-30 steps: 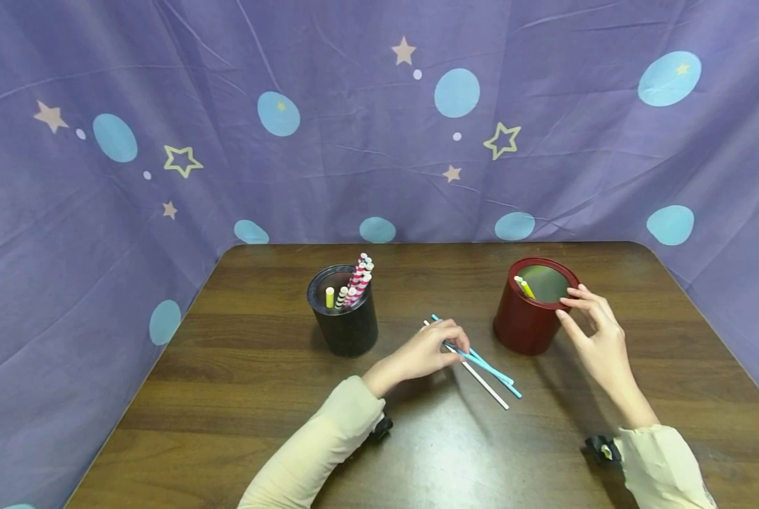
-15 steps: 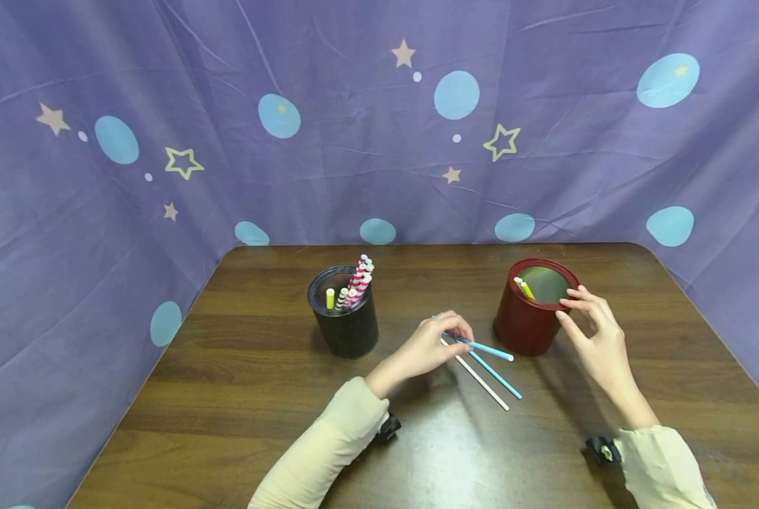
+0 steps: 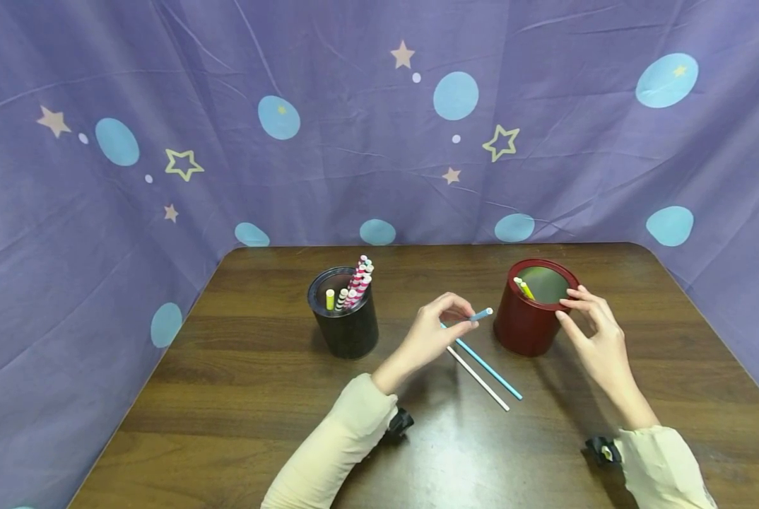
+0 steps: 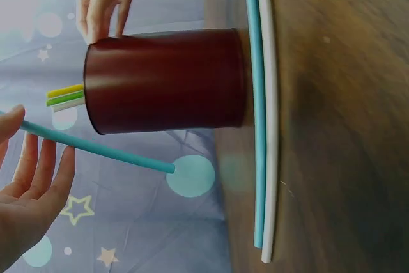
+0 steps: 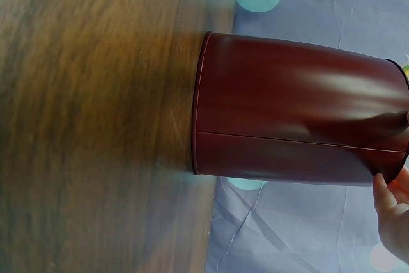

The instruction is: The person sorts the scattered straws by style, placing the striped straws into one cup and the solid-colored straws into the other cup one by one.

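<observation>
My left hand (image 3: 439,325) pinches a blue straw (image 4: 108,151) between thumb and fingertips. That straw is raised off the table, left of the red can (image 3: 523,325), and one end points toward the head camera. Under the hand, another blue straw (image 3: 490,369) and a white straw (image 3: 479,379) lie side by side on the table. My right hand (image 3: 602,346) holds the red can at its right rim, fingers on the edge and thumb against the outer wall. Inside the can lean a yellow straw (image 4: 65,91), a green straw (image 4: 66,99) and a whitish straw (image 4: 69,106).
A black can (image 3: 348,329) stands to the left on the wooden table (image 3: 239,396), with several striped straws (image 3: 360,279) and a yellow straw (image 3: 330,299) in it. A purple curtain (image 3: 354,184) hangs behind the table.
My left hand has lifted one blue straw off the other straws, moving up and slightly right, and the straw has turned end-on. My right hand stays at the red can.
</observation>
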{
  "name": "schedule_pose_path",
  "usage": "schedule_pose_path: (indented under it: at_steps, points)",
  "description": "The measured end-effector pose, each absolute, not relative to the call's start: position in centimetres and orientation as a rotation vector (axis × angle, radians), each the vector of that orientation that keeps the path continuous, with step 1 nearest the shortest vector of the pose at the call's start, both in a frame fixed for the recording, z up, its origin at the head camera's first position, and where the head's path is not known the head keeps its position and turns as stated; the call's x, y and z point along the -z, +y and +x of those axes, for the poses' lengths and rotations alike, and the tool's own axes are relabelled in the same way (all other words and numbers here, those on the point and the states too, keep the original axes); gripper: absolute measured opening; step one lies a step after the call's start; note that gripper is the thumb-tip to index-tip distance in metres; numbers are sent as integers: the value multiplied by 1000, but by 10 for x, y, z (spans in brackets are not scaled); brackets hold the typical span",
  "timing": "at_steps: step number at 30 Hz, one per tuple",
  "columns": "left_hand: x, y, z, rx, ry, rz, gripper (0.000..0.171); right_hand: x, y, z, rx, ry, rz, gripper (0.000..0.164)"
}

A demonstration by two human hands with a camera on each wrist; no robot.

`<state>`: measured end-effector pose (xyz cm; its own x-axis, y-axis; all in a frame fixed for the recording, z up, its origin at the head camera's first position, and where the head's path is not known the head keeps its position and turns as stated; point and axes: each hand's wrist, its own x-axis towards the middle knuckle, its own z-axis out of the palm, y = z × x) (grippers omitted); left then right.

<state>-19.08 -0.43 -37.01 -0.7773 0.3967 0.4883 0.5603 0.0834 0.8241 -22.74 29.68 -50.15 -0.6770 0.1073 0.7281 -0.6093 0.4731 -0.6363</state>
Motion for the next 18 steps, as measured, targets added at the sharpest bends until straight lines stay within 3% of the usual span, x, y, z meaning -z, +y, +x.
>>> schedule_pose_path:
  at_steps: [18]
  points:
    - [329, 6, -179, 2037, -1949, -784, 16, 499, 295, -227, -1251, -1987, 413, 33]
